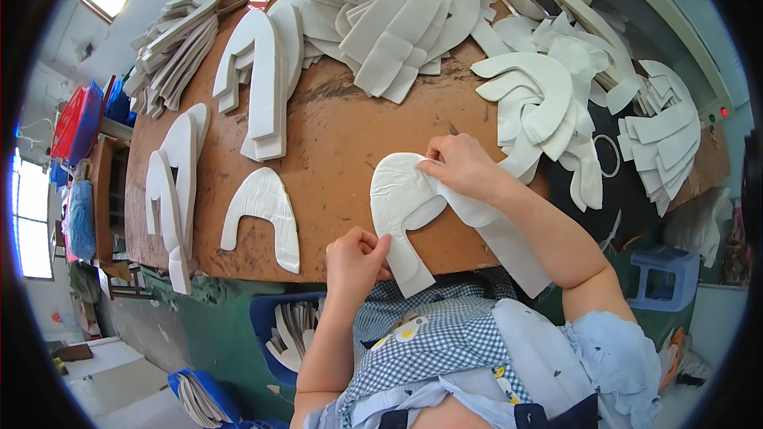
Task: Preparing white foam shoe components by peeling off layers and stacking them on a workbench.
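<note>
A white, U-shaped padded piece (395, 183) lies at the table's front edge, its curved end away from me and its surface wrinkled. My right hand (465, 165) pinches the top of its curve between thumb and fingers. Beside its left leg, my left hand (355, 264) is closed, the thumb and fingertips on the outer edge. The right leg (509, 250) runs partly beneath my right forearm and hangs past the table edge. To the left, a smaller white arch-shaped piece (262, 202) rests flat on the brown table (334, 159).
Stacks of white U-shaped pieces (179, 167) stand at the left, with a large pile (389, 24) at the back. More loose pieces (540, 95) lie right, near a white ring (607, 156) on a black surface. A blue bin (266, 334) and blue stool (664, 274) stand below.
</note>
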The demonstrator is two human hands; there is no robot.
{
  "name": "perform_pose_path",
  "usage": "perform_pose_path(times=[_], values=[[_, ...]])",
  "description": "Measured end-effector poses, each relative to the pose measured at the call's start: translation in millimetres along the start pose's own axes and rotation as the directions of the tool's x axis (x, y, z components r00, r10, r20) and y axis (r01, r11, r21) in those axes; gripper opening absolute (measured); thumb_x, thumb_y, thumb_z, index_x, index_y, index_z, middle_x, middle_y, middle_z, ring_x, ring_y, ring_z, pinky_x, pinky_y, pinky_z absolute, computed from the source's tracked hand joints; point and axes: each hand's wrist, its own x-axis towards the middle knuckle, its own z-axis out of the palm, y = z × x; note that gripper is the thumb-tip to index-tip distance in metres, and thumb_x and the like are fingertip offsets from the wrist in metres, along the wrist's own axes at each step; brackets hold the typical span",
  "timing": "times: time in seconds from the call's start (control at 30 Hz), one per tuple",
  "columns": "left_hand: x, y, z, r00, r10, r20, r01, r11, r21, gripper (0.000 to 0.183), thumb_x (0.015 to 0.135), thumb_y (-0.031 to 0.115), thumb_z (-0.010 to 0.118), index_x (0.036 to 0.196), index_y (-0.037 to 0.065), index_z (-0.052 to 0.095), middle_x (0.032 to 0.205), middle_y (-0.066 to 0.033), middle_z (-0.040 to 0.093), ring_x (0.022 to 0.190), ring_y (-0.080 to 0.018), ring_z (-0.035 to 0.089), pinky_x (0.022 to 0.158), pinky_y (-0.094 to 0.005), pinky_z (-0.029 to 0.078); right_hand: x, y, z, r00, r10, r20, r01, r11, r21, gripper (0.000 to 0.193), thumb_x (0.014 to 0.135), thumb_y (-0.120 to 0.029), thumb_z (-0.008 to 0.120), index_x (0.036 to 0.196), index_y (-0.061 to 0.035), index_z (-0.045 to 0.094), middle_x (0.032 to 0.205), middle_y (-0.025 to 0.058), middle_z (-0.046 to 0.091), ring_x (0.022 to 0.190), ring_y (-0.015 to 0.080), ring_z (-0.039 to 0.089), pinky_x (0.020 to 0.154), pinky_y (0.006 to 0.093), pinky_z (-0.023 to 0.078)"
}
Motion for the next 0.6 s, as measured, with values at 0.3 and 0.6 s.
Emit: perform_pose_path(times=[0.3,0.6], values=[[26.8,15.0,50.0,0.684,0.712,0.155,-0.699,0.582,0.415,0.073,0.09,0.025,0.067,0.15,0.002,0.034,0.157,-0.0198,0.031,0.147,-0.0343,0.029,0.117,-0.0436,0.028,-25.4,5.4,-7.8,0.999,-0.02,-0.036,0.022,0.998,0.051,0.032,0.086,-0.027,0.068,0.1,0.0014,0.066,0.088,0.0209,0.07,0.085,0.0371,0.068,0.078,0.0454,0.052],[27.1,20.4,58.6,0.681,0.68,0.271,-0.67,0.43,0.606,0.078,0.094,0.037,0.059,0.156,0.005,0.026,0.164,-0.0147,0.02,0.153,-0.0332,0.014,0.123,-0.0474,0.011,-83.7,22.1,-17.1,0.972,0.21,-0.104,-0.151,0.902,0.404,0.033,0.086,-0.007,0.071,0.114,0.0008,0.055,0.063,0.0027,0.056,0.056,0.0077,0.054,0.05,0.0278,0.042]])
